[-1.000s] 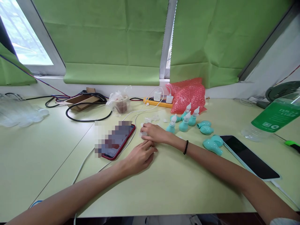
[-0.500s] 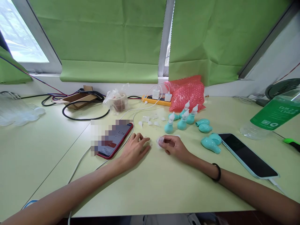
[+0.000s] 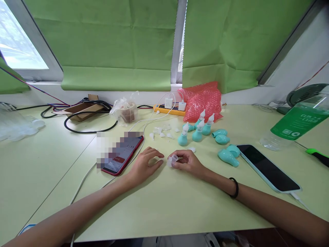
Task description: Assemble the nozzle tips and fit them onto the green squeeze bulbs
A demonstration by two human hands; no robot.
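Note:
Between the thumb and fingers of my right hand (image 3: pixel 186 161) is a small clear plastic piece (image 3: pixel 174 159), its round hollow end showing. My left hand (image 3: pixel 147 163) is just to its left, low over the table, with thumb and forefinger apart and nothing visible between them. Beyond the hands, several small clear and white plastic parts (image 3: pixel 161 134) lie scattered. Several teal squeeze bulbs with clear nozzles (image 3: pixel 182 136) stand upright behind my right hand. Loose teal bulbs (image 3: pixel 228 157) lie on their sides to the right. A white piece (image 3: pixel 191 149) rests behind my right hand.
A red-cased phone (image 3: pixel 120 159) lies left of my left hand, with white cables beside it. Another phone (image 3: pixel 267 168) is charging at the right. Farther back are a red bubble-wrap bag (image 3: pixel 203 103), a yellow power strip (image 3: pixel 161 109), a cardboard box (image 3: pixel 86 111) and a green-labelled bottle (image 3: pixel 299 123).
The clear piece in my right hand has turned, so its hollow end now shows. My left thumb and forefinger are lifted a little and curved apart. The whole view has shifted slightly.

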